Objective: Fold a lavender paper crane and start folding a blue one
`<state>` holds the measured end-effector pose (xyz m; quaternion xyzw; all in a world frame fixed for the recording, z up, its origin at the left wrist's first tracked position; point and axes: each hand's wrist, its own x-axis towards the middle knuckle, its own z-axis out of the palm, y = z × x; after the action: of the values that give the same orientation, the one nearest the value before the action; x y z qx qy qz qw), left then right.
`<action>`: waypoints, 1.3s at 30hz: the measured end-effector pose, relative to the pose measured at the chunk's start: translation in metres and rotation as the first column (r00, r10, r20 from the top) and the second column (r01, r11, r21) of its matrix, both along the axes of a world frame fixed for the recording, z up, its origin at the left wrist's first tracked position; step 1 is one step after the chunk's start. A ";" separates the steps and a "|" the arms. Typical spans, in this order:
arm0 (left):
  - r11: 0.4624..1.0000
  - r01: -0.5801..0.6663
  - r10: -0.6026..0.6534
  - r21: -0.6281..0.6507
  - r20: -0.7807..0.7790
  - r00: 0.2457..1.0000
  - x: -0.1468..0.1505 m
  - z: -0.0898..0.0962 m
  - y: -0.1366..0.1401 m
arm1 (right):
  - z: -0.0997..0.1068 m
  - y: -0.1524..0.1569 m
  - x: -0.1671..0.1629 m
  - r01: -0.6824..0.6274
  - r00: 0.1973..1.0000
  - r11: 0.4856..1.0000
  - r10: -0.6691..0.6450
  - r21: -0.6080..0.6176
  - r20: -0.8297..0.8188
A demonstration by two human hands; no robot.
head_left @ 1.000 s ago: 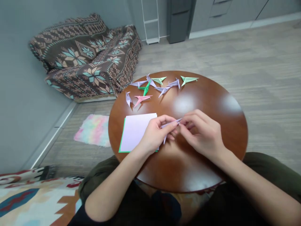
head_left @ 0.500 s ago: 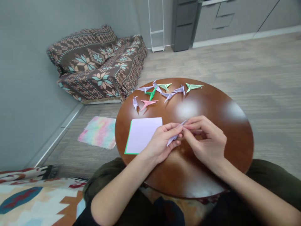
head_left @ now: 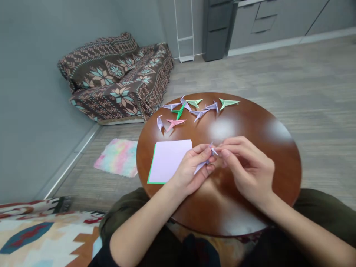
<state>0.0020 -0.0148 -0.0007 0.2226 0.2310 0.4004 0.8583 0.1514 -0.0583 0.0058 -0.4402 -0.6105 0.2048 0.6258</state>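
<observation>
A small folded lavender origami crane (head_left: 200, 167) is pinched between the thumb and fingers of my left hand (head_left: 191, 167), just above the table. Its narrow tips stick out past my thumb, one pointing up and one bent toward the right. My right hand (head_left: 247, 167) is close beside it, the index fingertip at the bent tip. The right thumb sits slightly back, apart from the paper. Left of my hands lies a stack of square lavender paper (head_left: 171, 159) with a green edge showing beneath. Part of the crane is hidden by my left fingers.
Several finished paper cranes lie along the far side of the round brown table (head_left: 256, 129), among them a pink crane (head_left: 175, 123) and a dark green crane (head_left: 179, 111). Beyond stand a covered sofa (head_left: 119, 81) and a pastel rug (head_left: 118, 157).
My right fingers have drawn back a little to the right from their pinch on the crane's tip. That tip now shows bent over. My left hand keeps its hold.
</observation>
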 end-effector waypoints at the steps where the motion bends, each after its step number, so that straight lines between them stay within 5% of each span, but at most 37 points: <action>1: 1.000 0.002 -0.001 0.018 -0.018 1.000 0.000 0.000 0.000 | 0.004 0.000 0.003 -0.071 0.995 0.994 0.066 -0.085 -0.069; 7: 0.995 0.012 -0.004 0.104 -0.081 0.997 -0.001 0.002 -0.001 | 0.018 0.004 0.013 -0.294 0.924 0.903 0.184 -0.313 -0.336; 19: 0.982 -0.045 0.080 0.182 -0.192 0.978 0.002 0.002 0.000 | 0.017 0.008 0.021 -0.357 0.910 0.835 0.210 -0.418 -0.357; 22: 0.982 -0.049 0.085 0.180 -0.199 0.976 0.002 0.002 -0.001 | 0.015 0.009 0.020 -0.326 0.928 0.849 0.204 -0.415 -0.311; 28: 0.985 -0.057 0.089 0.161 -0.203 0.975 0.002 0.002 -0.001 | 0.006 0.007 0.010 -0.057 0.998 0.970 0.055 -0.236 -0.017; 39: 0.992 -0.079 0.087 0.101 -0.073 0.994 -0.004 0.006 0.003 | 0.008 0.005 0.009 -0.045 0.998 0.976 0.035 -0.214 -0.050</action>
<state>-0.0019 -0.0116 0.0050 0.2701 0.2530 0.4378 0.8194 0.1601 -0.0535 0.0140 -0.4881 -0.5790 0.2923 0.5840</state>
